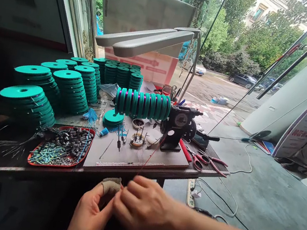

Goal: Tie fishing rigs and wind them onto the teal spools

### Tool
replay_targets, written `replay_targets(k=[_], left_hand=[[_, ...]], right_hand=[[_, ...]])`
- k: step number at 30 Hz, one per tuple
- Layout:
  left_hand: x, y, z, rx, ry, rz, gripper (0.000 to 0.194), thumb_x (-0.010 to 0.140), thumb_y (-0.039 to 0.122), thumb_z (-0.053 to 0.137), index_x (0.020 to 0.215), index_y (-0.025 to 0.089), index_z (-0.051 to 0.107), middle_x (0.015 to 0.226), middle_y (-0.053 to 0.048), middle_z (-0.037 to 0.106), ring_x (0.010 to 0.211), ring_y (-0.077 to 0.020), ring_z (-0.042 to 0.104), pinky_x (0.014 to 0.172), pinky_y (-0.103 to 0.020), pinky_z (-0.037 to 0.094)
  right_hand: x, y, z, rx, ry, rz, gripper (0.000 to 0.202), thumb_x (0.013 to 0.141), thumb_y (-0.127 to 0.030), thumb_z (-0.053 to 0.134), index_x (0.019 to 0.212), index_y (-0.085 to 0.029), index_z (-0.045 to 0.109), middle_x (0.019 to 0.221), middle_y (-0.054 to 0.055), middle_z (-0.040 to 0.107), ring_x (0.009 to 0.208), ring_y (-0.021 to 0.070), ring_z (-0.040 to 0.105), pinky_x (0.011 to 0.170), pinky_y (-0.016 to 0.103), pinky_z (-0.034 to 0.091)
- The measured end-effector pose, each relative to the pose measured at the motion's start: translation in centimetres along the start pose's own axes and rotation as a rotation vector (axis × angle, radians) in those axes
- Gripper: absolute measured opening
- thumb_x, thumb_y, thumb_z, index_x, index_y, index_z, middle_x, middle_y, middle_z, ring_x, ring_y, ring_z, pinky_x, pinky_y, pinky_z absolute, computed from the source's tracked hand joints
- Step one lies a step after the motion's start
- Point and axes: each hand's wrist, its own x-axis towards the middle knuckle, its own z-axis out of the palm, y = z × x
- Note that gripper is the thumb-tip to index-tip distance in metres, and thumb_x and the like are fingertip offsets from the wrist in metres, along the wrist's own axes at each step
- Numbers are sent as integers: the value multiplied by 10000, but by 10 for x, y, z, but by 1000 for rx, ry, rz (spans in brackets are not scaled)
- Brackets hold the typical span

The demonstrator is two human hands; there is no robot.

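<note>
My left hand [95, 210] is curled below the table's front edge, a tan cloth wrap [111, 185] around one finger. Its fingertips meet those of my right hand [145, 206], which is closed with the knuckles up. A thin red line [150, 156] runs down to my hands from near the winder. What lies between the touching fingertips is hidden. Beyond the hands, a row of green spools [143, 104] sits on the shaft of a black hand-crank winder [180, 123]. Small black rigs [119, 140] stand near a round tub [137, 140].
Stacks of green spools [25, 102] fill the table's left side. A red tray [61, 146] holds dark weights and small blue-green pieces. Scissors [197, 163] and red-handled pliers [216, 162] lie right of the winder. A grey lamp [154, 42] arches above. A power strip [191, 193] is on the floor.
</note>
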Motion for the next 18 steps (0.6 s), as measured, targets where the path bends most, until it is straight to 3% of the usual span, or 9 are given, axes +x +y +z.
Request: replay_targets(k=[3,5,7,9,14,18], left_hand=[[-1,5,0,-88,39,-11,180,668,341,673,751,182,663,567,47,534,527,-104,440,510,-206,400],[0,7,-2,-138,53,-46,169,709,343,638,776,190,667,585,48,546,544,-101,452,550,-207,411],[2,7,-4,-192,36,-76,185,726,341,622,834,200,675,630,33,593,605,-126,509,625,-238,436],[3,6,-5,-253,20,-98,203,716,329,635,877,213,677,673,24,630,684,-152,556,696,-263,447],[4,6,-4,-297,42,-141,234,719,325,638,921,212,664,806,2,675,862,-179,583,808,-284,446],[6,5,-5,-146,103,-37,284,712,347,633,949,190,644,875,-31,670,866,-205,607,801,-314,474]], right_hand=[[27,33,-7,115,-80,-266,198,885,-163,384,794,-155,559,894,51,617,848,153,511,783,270,380],[36,48,-3,187,-187,-287,173,897,-168,388,879,-165,560,863,33,624,835,136,523,791,252,373],[38,55,6,242,-259,-219,167,897,-168,390,900,-169,558,736,3,612,681,111,527,657,223,380],[34,55,14,274,-250,-134,152,881,-165,407,872,-164,559,663,-13,588,578,93,499,552,213,349],[24,46,23,245,-72,14,112,814,-143,444,807,-159,555,567,-33,515,510,88,450,489,216,302],[28,42,22,265,-83,117,85,777,-133,476,723,-171,529,536,-48,468,478,80,405,450,202,263]])
